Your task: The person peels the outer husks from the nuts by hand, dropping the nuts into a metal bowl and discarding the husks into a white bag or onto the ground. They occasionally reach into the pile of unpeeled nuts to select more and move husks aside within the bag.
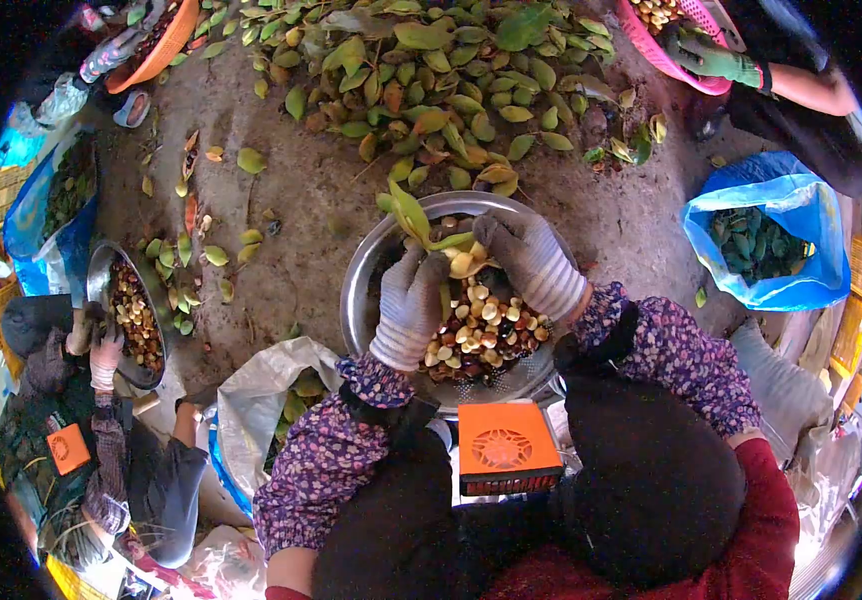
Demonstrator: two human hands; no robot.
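My left hand point(411, 305), in a grey-and-white knit glove, is closed on a green, leaf-like husk point(409, 215) that sticks up past the fingertips. My right hand point(531, 262), gloved alike, pinches a pale yellow opened piece point(466, 262) close to the left fingers. Whether the two pieces are joined is hidden by the gloves. Both hands are above a round metal colander point(356, 290). In it lies a heap of cream and brown nut-like seeds point(481, 330).
A large pile of green husks point(441, 80) covers the ground ahead. Blue bags stand at right point(821, 285) and left point(26, 215), and a white sack point(261, 390) is near my left arm. A co-worker's hand point(106, 355) is over another metal bowl point(99, 275); another's glove point(716, 60) touches a pink basket point(641, 40).
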